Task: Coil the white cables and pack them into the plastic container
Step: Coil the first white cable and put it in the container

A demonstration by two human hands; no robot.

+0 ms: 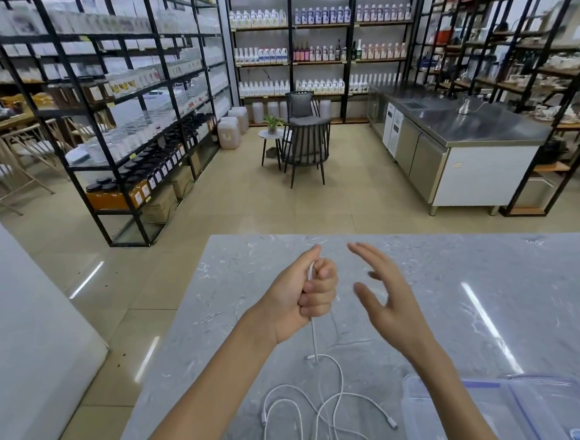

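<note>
My left hand (307, 292) is closed in a fist around a white cable (314, 338), held above the grey marble table (492, 291). The cable hangs straight down from the fist to the tabletop. More white cable (296, 408) lies in loose tangled loops on the table near the front edge, with plug ends showing. To the right of the fist, my right hand (386, 299) is raised with fingers spread, holding nothing and not touching the cable. A clear plastic container (535, 405) with blue trim sits at the front right, partly hidden by my right forearm.
The table's far edge borders a tiled floor. Black metal shelves with bottles and jars line the left, back and right. Two dark chairs and a small round table stand mid-room. A stainless steel counter is at the right.
</note>
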